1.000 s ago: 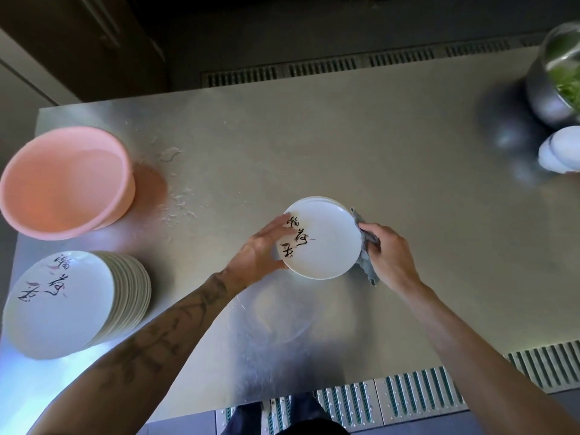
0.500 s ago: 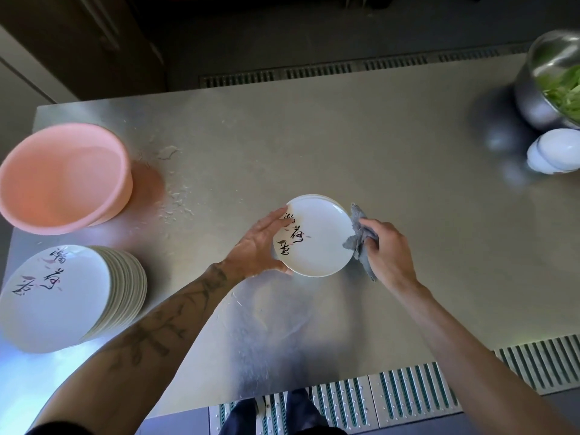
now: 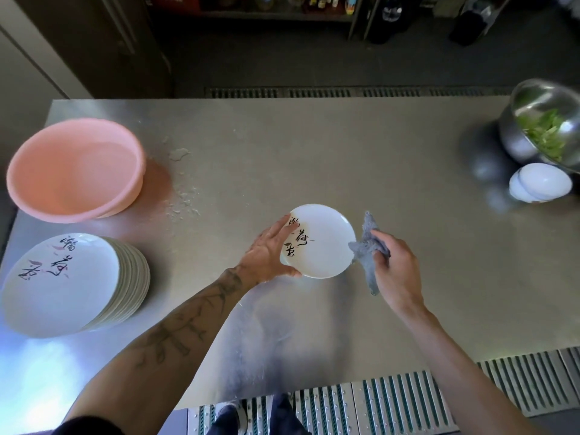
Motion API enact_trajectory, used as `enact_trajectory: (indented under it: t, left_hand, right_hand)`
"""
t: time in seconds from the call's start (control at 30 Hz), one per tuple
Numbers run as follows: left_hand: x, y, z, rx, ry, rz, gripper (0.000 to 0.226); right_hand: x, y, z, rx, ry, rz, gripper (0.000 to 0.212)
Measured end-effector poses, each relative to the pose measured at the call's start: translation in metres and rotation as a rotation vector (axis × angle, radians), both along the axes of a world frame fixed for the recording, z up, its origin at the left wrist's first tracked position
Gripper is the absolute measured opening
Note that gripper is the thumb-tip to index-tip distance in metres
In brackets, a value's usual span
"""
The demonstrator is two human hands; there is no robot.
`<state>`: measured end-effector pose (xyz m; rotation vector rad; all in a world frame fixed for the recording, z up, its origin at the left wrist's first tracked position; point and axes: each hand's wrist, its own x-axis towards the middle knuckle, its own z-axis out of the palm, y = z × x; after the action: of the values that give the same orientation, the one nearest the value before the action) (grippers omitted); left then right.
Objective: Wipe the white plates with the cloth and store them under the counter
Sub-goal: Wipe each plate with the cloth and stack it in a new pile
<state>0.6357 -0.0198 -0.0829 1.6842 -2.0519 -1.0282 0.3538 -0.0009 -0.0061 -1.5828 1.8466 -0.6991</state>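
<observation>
A small white plate (image 3: pixel 326 246) with black brush lettering is held over the middle of the steel counter (image 3: pixel 314 158). My left hand (image 3: pixel 266 255) grips its left rim, fingers across the face and thumb underneath. My right hand (image 3: pixel 397 271) holds a crumpled grey cloth (image 3: pixel 365 249) against the plate's right edge. A tall stack of matching white plates (image 3: pixel 69 284) stands at the counter's near left corner.
An empty pink plastic basin (image 3: pixel 75 171) sits at the left, with water drops (image 3: pixel 182 183) beside it. At the far right are a steel bowl of greens (image 3: pixel 546 127) and two white bowls (image 3: pixel 538 183). Grated floor (image 3: pixel 376 403) runs along the near edge.
The cloth in my right hand has come off the plate's back and slid outward to its right rim. My left hand keeps its grip on the plate.
</observation>
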Motion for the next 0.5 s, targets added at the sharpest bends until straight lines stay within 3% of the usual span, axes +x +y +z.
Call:
enact_trajectory:
  t: [0.17,0.27,0.37,0.5]
  left_hand:
    - [0.020,0.026,0.027,0.052,0.083,0.155,0.097]
    - [0.066,0.066,0.063,-0.146,0.059,0.295,0.060]
    - [0.140,0.111,0.101,-0.443,-0.090,0.477,0.032]
    - [0.250,0.157,0.128,-0.397,-0.434,0.788,0.034]
  right_hand:
    - [0.026,0.007,0.000,0.021,-0.054,0.047,0.045]
    - [0.054,0.013,0.002,0.033,-0.092,0.083,0.044]
    - [0.089,0.021,0.000,0.054,-0.105,0.146,0.043]
    - [0.135,0.035,0.002,0.100,-0.152,0.211,0.041]
